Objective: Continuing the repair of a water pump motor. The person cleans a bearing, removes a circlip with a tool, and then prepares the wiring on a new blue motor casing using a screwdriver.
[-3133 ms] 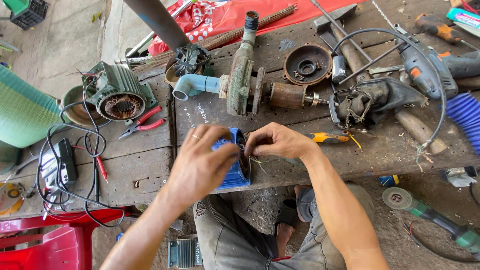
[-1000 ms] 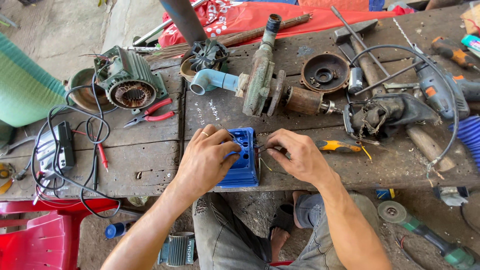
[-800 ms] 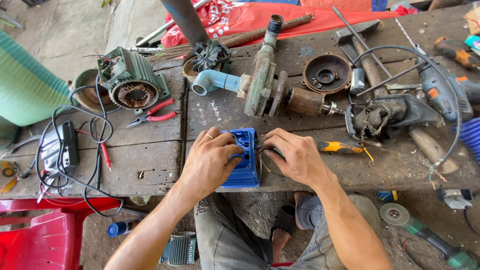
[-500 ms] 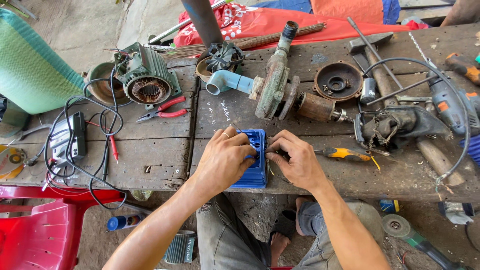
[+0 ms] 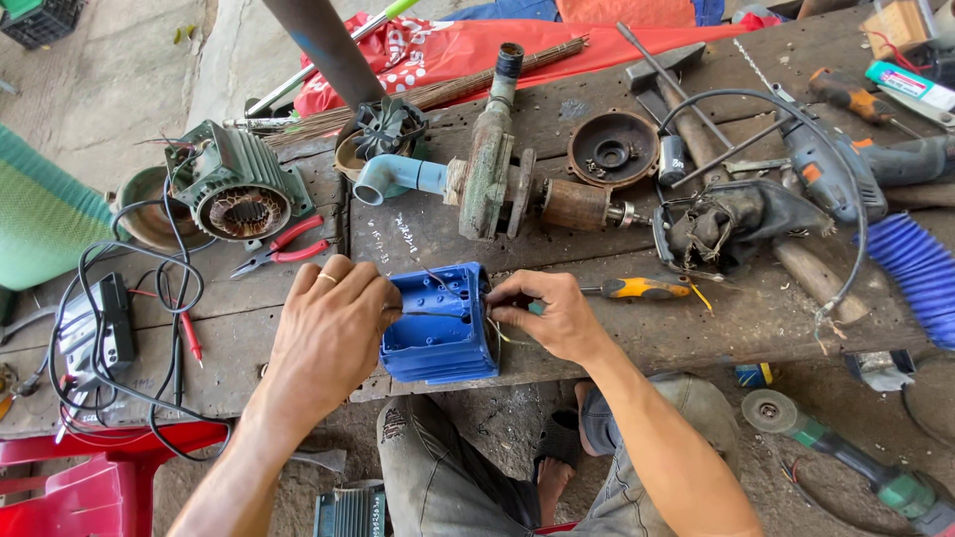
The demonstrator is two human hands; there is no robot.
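Left hand grips the blue housing (low centre of the frame) on the worktop; right hand pinches thin wires at its edge.

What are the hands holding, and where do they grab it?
Both hold the blue plastic housing at the workbench edge: the left hand grips its left side, and the right hand pinches thin wires at its right side.

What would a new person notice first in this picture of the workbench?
The bright blue motor housing at the bench's near edge stands out, held between the left hand and the right hand. Behind it lie a grey-green pump and, further left, an opened green motor.
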